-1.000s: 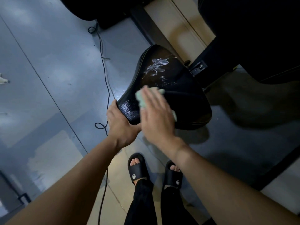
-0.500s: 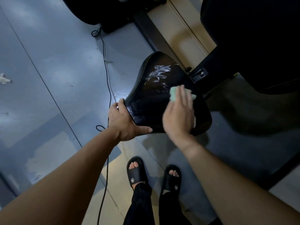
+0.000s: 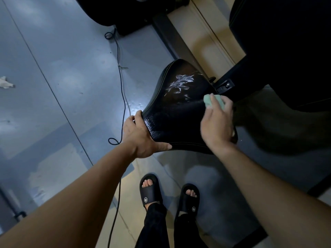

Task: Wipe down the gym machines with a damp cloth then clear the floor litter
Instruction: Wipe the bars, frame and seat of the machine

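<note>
Head view: left hand [image 3: 141, 138] grips the near-left corner of the black seat pad [image 3: 179, 119], right hand [image 3: 217, 122] presses the green cloth [image 3: 215, 102] on its right side; wiping step underway, white smear [image 3: 180, 83] apparently next, floor litter [image 3: 6, 84] untouched.

Just one cam here, head-mounted wide-angle, pointing steeply down and a bit forward. The black seat [image 3: 180, 115] sits close, about arm's reach, right in the middle of the shot. Below the seat you see the wearer's own feet; left of the seat it's floor [image 3: 59, 72], edges bent by the lens.
</note>
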